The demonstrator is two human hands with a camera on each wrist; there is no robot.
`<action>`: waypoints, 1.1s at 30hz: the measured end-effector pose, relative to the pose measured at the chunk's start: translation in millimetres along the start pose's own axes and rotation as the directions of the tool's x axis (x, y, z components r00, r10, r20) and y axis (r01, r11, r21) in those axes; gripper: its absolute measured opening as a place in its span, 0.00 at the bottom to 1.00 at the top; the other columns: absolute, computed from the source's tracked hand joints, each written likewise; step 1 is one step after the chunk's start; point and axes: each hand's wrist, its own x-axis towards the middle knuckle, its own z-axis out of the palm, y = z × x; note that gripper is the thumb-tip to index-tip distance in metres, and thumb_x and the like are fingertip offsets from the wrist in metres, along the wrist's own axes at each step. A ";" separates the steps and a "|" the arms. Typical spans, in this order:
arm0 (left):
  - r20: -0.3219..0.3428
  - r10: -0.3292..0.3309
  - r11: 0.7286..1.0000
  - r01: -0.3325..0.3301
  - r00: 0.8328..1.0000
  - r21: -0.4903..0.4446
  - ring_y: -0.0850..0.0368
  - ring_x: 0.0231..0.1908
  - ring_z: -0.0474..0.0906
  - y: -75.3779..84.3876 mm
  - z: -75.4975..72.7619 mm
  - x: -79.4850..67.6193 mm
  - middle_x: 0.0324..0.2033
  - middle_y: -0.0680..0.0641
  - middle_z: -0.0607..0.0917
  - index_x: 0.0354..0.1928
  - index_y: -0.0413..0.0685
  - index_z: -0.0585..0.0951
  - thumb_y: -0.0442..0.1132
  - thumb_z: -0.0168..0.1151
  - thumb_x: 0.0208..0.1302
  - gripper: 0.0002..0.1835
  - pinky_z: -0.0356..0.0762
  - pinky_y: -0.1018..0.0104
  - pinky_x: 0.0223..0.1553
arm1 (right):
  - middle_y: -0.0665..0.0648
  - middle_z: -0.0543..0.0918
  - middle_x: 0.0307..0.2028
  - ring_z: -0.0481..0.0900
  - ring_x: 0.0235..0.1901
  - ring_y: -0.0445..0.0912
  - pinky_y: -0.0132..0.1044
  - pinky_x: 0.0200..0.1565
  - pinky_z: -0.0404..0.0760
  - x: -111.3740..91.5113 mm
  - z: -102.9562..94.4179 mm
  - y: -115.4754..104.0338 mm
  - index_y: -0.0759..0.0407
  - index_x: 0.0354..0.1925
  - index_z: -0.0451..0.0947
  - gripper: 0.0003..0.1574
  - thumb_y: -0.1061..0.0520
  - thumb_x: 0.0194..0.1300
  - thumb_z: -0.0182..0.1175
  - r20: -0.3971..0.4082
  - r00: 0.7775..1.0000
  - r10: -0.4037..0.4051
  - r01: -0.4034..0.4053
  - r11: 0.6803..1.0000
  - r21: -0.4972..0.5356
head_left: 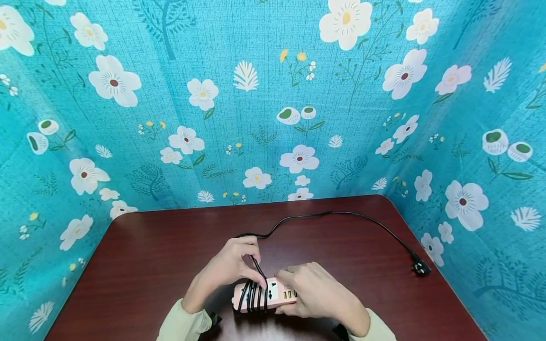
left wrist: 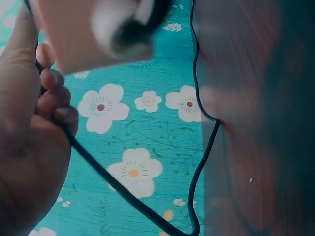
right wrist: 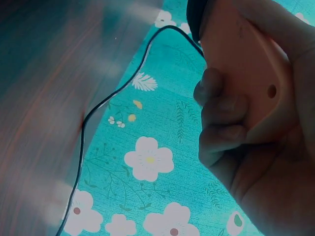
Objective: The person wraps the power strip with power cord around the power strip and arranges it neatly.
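Your right hand (head_left: pixel 313 291) grips the right end of the power strip (head_left: pixel 277 297), at the bottom centre of the frame, while your left hand (head_left: pixel 232 263) has its fingers curled round the black cord (head_left: pixel 298 217) just above it. Several turns cross the strip's left half. To wind well, keep the strip steady, hold light tension and lay each turn beside the last, since slack loops could slip off the left end. The loose length runs to the plug (head_left: pixel 420 267) at centre right; best let it slide freely over the table (head_left: pixel 170 246).
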 end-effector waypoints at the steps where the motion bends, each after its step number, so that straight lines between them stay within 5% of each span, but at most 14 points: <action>1: 0.022 -0.030 0.999 0.031 0.999 -0.035 0.69 0.28 0.73 -0.8 -0.2 0.1 0.25 0.56 0.75 0.24 0.56 0.79 0.50 0.88 0.36 0.22 0.74 0.81 0.31 | 0.36 0.64 0.22 0.54 0.21 0.28 0.22 0.24 0.49 0.4 0.2 0.3 0.42 0.30 0.71 0.31 0.31 0.47 0.80 -0.006 1.000 -0.014 0.014 1.000 0.008; 6: 0.119 -0.148 0.973 0.166 0.982 -0.160 0.74 0.27 0.71 -5.6 -0.1 -0.9 0.25 0.59 0.76 0.23 0.58 0.80 0.50 0.87 0.39 0.20 0.76 0.78 0.28 | 0.36 0.59 0.22 0.51 0.21 0.29 0.22 0.25 0.45 1.5 1.4 0.6 0.42 0.29 0.69 0.33 0.30 0.47 0.80 -0.032 0.997 -0.074 0.074 0.997 0.021; 19: 0.212 -0.171 0.919 0.233 0.962 -0.317 0.72 0.27 0.66 -17.5 2.9 -3.7 0.24 0.52 0.76 0.24 0.56 0.81 0.46 0.85 0.46 0.17 0.68 0.78 0.28 | 0.37 0.58 0.23 0.49 0.23 0.29 0.21 0.26 0.46 6.3 3.5 1.6 0.43 0.29 0.68 0.33 0.26 0.55 0.75 -0.134 0.978 -0.158 0.167 0.984 0.062; 25: 0.268 -0.112 0.837 0.236 0.957 -0.493 0.68 0.27 0.65 -23.4 3.0 -3.7 0.25 0.44 0.75 0.27 0.49 0.84 0.45 0.80 0.55 0.13 0.65 0.77 0.28 | 0.38 0.63 0.23 0.51 0.23 0.27 0.18 0.25 0.49 8.5 -0.1 0.3 0.44 0.31 0.68 0.30 0.28 0.58 0.73 -0.179 0.962 -0.207 0.227 0.968 0.105; 33: 0.145 -0.023 0.719 0.117 0.989 -0.685 0.66 0.30 0.70 -34.8 7.8 -5.0 0.25 0.38 0.76 0.29 0.36 0.84 0.50 0.71 0.66 0.21 0.70 0.71 0.26 | 0.39 0.67 0.24 0.57 0.24 0.28 0.16 0.26 0.54 12.4 -9.5 0.7 0.47 0.39 0.72 0.28 0.33 0.60 0.74 -0.220 0.957 -0.188 0.223 0.963 0.148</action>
